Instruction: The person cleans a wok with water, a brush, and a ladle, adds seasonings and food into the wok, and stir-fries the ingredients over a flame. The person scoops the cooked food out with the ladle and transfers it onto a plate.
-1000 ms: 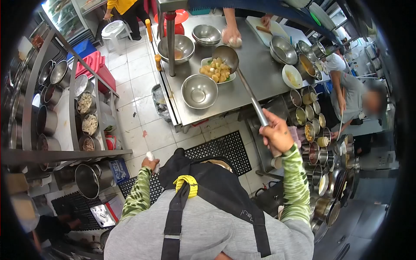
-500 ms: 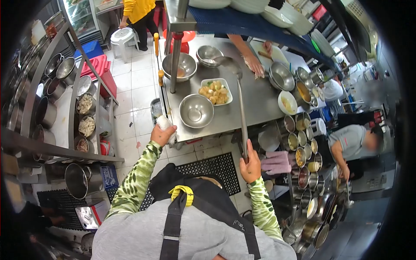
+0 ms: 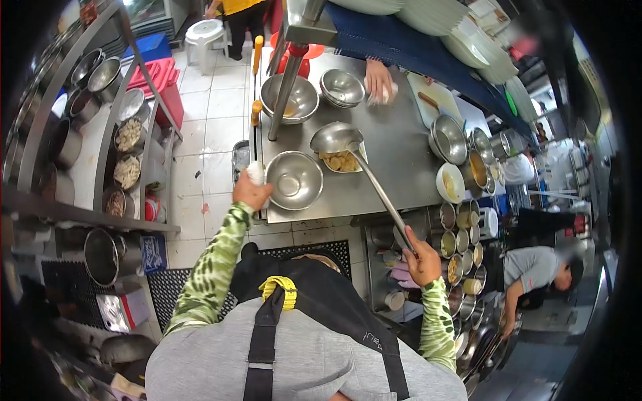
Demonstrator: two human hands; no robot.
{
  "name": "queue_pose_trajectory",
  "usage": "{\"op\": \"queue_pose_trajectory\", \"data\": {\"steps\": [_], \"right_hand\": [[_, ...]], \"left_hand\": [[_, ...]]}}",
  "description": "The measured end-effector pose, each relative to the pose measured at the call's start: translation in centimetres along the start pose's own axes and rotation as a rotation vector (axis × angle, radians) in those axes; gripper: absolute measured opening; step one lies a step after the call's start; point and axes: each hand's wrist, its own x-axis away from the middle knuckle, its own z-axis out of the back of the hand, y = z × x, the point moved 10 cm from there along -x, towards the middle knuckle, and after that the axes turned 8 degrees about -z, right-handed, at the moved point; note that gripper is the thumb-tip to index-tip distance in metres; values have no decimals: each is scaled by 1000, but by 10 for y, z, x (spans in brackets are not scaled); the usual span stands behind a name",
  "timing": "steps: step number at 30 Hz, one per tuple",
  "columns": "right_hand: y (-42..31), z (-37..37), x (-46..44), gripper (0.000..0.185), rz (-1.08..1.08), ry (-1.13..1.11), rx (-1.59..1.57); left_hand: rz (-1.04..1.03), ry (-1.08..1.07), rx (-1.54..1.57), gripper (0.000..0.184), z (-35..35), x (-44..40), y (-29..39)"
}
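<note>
My right hand (image 3: 422, 258) is closed around the long handle of a steel ladle (image 3: 336, 138). The ladle's bowl hangs over a white dish (image 3: 362, 155) of yellowish food chunks (image 3: 340, 162), hiding much of it. Bunched in my closed left hand (image 3: 253, 194) is a white cloth (image 3: 255, 172), at the near left corner of the steel table (image 3: 401, 170). Just right of that hand stands a steel mixing bowl (image 3: 294, 180) with nothing visible in it. Behind are another steel bowl (image 3: 289, 99) with a little orange residue and a stack of steel bowls (image 3: 342, 88).
Across the table a co-worker's hand (image 3: 379, 79) presses on a white cloth (image 3: 384, 95). Steel pots and ingredient containers (image 3: 461, 240) line the right side, where another person (image 3: 531, 274) bends. A shelf post (image 3: 289, 87) rises at the table's left; a rack (image 3: 100, 160) stands further left.
The ladle's bowl has come down and nearer, from the back bowls to over the food dish. My right hand shifted right. The co-worker's hand has moved and now covers a white cloth.
</note>
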Motion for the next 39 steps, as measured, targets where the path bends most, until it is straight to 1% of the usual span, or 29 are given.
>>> {"op": "queue_pose_trajectory", "data": {"steps": [1, 3, 4, 7, 9, 10, 11, 13, 14, 17, 18, 21, 22, 25, 29, 31, 34, 39], "right_hand": [[4, 8, -7, 62, 42, 3, 75], [24, 17, -23, 63, 90, -21, 165], [31, 21, -33, 64, 153, 0, 218], [56, 26, -60, 63, 303, 33, 273], [74, 24, -75, 62, 356, 39, 277], [83, 25, -82, 62, 384, 47, 284], [91, 25, -89, 61, 408, 51, 275], [104, 20, -98, 60, 448, 46, 256], [111, 16, -102, 58, 440, 27, 244], [121, 6, -112, 58, 469, -1, 222], [122, 4, -115, 59, 483, -1, 226], [132, 1, -120, 59, 520, 4, 228], [140, 0, -120, 59, 526, 4, 218], [157, 7, -122, 59, 533, 27, 206], [176, 11, -123, 60, 555, 53, 201], [190, 5, -124, 60, 526, 31, 193], [208, -9, -119, 61, 514, 29, 161], [229, -20, -101, 63, 512, 80, 45]], "left_hand": [[0, 26, -23, 58, 5, 0, -13], [-31, 46, 73, 57, 12, 8, -26], [0, 61, 65, 56, 13, 12, -29], [5, 207, 132, 59, 11, 31, -37], [49, 340, 190, 58, 11, 47, -39], [13, 387, 324, 51, 10, 59, -20], [-34, 490, 292, 33, 15, 68, -19], [-30, 589, 294, 29, 22, 86, -22], [-9, 664, 243, 28, 25, 99, -25], [4, 752, 289, 28, 30, 131, -23], [-17, 775, 261, 28, 31, 141, -12], [-18, 794, 203, 40, 32, 164, -14], [26, 789, 170, 37, 31, 172, -14], [-3, 783, 269, 34, 23, 186, -3], [-22, 826, 286, 29, 14, 196, 2], [-38, 825, 269, 26, 11, 197, 8], [-33, 806, 326, 26, 4, 199, 22], [-38, 804, 274, 25, 2, 199, 35]]}}
